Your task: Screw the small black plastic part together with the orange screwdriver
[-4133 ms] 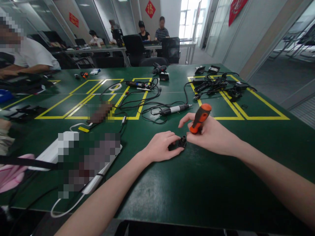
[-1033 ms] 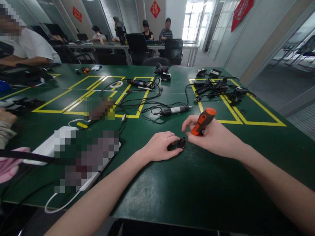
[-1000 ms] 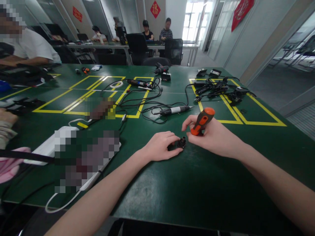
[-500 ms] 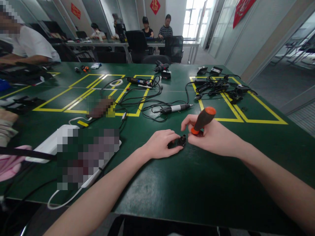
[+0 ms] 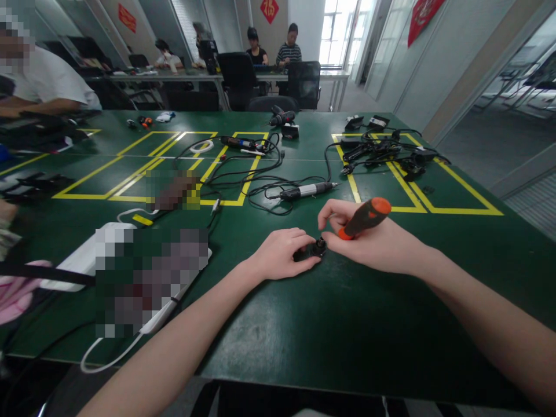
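My left hand (image 5: 289,253) rests on the green table, its fingers and thumb closed around a small black part (image 5: 318,249) with a short upright post. Part of that piece is hidden under my fingers. Just to the right, my right hand (image 5: 369,243) grips a screwdriver (image 5: 367,218) with a black and orange handle. The handle leans up and to the right, its orange end facing me. No shaft can be made out below my fingers. The thumb and fingertips of my right hand are close beside the black part.
Ahead lies a grey and black electric screwdriver (image 5: 308,190) with its cable. A heap of black cables and adapters (image 5: 382,150) is at the back right. A cordless drill (image 5: 281,116) stands at the far edge. On the left is a white power strip (image 5: 82,258), and a person in white (image 5: 56,75) sits beyond.
My right hand has shifted slightly left, closer to the black part. The screwdriver handle has tipped further over to the right. My left hand keeps its hold.
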### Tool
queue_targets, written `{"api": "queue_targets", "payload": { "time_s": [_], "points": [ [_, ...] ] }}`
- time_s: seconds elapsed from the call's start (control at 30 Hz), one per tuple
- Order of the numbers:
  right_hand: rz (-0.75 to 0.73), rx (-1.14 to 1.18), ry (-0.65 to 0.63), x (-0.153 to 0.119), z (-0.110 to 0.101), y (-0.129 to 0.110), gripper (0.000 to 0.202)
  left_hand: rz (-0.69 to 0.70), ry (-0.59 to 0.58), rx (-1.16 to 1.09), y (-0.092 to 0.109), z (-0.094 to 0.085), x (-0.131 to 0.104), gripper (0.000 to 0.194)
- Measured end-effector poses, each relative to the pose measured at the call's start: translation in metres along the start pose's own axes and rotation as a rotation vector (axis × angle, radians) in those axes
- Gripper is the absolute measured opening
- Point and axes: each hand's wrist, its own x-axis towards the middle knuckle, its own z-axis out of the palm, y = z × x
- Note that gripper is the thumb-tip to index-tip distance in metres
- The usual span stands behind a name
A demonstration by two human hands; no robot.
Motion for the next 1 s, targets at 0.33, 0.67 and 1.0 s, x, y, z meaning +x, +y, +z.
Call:
{"api": "queue_targets", "payload": {
  "time_s": [0.33,0.67,1.0],
  "points": [
    [0.011,-0.049,0.018,-0.0009,-0.0013,-0.0011,0.021,-0.004,-0.012,0.01,0.0009,-0.0012,0.0003,0.029],
    [0.04,-0.061,0.02,-0.0005,-0.0022,-0.003,0.022,-0.011,-0.024,0.017,0.0015,-0.0018,0.0001,0.029],
    [0.047,-0.058,-0.006,-0.0018,-0.0033,-0.0035,0.021,-0.009,-0.022,0.017,0.0015,-0.0017,0.0004,0.027]
  ]
}}
